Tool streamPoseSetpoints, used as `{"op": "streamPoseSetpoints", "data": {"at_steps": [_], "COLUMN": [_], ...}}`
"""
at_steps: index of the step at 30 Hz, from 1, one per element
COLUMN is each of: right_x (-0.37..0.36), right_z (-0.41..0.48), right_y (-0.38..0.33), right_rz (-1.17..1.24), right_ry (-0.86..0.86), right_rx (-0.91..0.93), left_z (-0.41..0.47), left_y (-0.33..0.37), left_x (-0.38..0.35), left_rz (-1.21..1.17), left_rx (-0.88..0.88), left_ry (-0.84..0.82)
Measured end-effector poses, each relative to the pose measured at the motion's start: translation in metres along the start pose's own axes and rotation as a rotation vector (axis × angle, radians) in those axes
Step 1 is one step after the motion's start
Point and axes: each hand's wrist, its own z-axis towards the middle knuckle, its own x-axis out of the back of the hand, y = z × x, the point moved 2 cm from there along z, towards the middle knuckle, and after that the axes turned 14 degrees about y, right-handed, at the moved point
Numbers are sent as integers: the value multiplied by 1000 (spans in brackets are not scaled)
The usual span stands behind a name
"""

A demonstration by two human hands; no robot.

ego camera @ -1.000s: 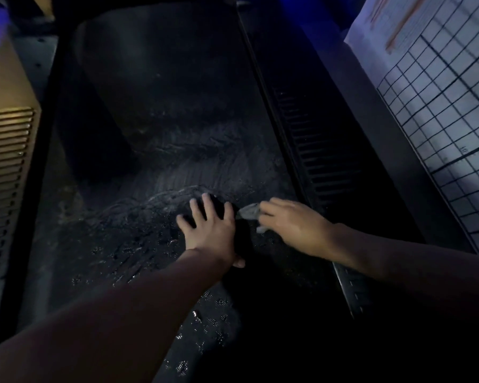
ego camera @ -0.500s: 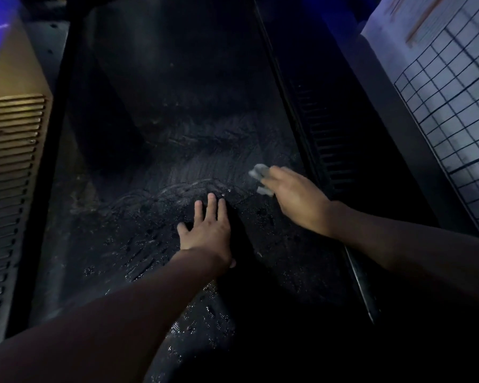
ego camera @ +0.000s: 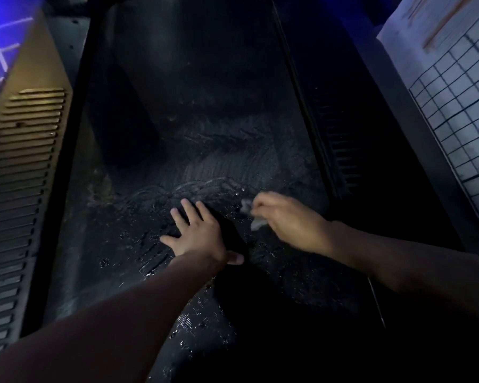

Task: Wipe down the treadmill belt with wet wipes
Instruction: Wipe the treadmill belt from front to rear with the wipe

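At the far left, a strip of blue-lit floor (ego camera: 0, 45) shows beyond the pale, ribbed left side rail (ego camera: 25, 189). The rail's dark inner edge borders the treadmill belt (ego camera: 205, 120), which runs up the middle of the view. Ahead of the hands the belt lies dark and dry with long open room. Wet streaks and droplets shine on the part around and below them.

The left hand (ego camera: 199, 233) lies flat on the belt near its middle. Its fingers are straight and spread, its thumb points right, and its grip has hold of nothing. Open belt separates it from the left rail.

Just to its right, the wet wipe (ego camera: 256, 223) sits on the belt as a pale crumpled wad. The right hand (ego camera: 291, 219) has curled fingers, and its grip is closed round the wipe. Both are blurred. A narrow band of belt is left between this hand and the black ribbed right side rail (ego camera: 340, 150). Further right stands a white gridded panel (ego camera: 454, 106).

Half a second ago the wipe was further up the belt, past the left fingertips. It has now come back level with them. The left hand has stayed planted.
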Motion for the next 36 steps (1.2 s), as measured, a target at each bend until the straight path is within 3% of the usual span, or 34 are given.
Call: {"op": "streamPoseSetpoints", "data": {"at_steps": [4,9,10,12,14,17,19,22,25,29,33,35,36], "right_x": [-2,-3,0,2,-4,-24,-26,-11,-17,-21,-24,-37,-39], "right_z": [22,11,17,30,37,24,26,45,49,41,63,56,50], "right_y": [12,-12,-10,-6,-10,-24,-17,-2,-21,-38,-24,-43,-57], "right_rz": [13,-76,-142,-125,-160,-71,-199,-125,-48,-113,-66,-76,-51], "right_ry": [155,-49,-9,61,59,-18,-53,118,118,-67,172,76,10], "right_rx": [-188,129,182,30,13,152,220,-6,-14,221,-96,-73,45], "left_z": [4,6,6,5,5,8,8,7,5,4,3,3,3], "left_y": [-14,-34,-33,-31,-31,-36,-40,-47,-52,-54,-55,-57,-63], "left_x": [1,6,5,6,6,4,3,-2,-4,-5,-5,-3,-1], "left_rz": [18,33,34,19,-42,-91,-87,-97,-134,-128,-135,-138,-134], "left_rx": [-59,-117,-99,14,174,260,236,189,184,181,171,164,154], "left_ry": [13,107,111,70,11,-3,5,23,31,48,61,71,89]}}
